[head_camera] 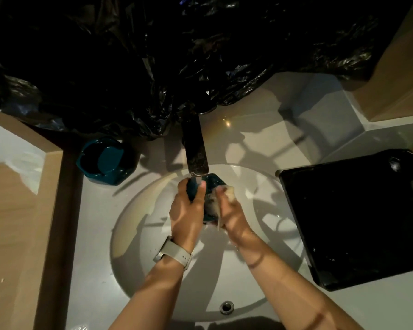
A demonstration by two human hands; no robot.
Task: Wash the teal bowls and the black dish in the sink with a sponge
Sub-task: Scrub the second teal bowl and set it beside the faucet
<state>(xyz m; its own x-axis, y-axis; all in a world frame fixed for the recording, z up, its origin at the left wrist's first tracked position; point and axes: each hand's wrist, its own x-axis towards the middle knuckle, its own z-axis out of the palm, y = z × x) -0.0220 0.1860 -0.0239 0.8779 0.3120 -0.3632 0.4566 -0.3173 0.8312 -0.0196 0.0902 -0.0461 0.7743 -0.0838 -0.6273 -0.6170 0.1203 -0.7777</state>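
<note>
Over the round white sink [134, 225] my left hand [187, 211] grips a teal bowl [211, 184], tilted on its side right under the black faucet [196, 146]. My right hand [231, 210] holds a pale soapy sponge [230, 194] pressed against the bowl's inner face, and water runs off below the bowl. More teal bowls [105, 161] sit nested on the counter to the left of the faucet. The black dish [358, 217], a flat square tray with water drops on it, lies on the counter to the right of the sink.
Crumpled black plastic sheeting [177, 55] covers the wall behind the faucet. A wooden ledge [17, 210] borders the left side and a wooden panel [396, 67] the far right. An overflow hole [226, 307] sits at the sink's near rim. A grey watch [174, 253] is on my left wrist.
</note>
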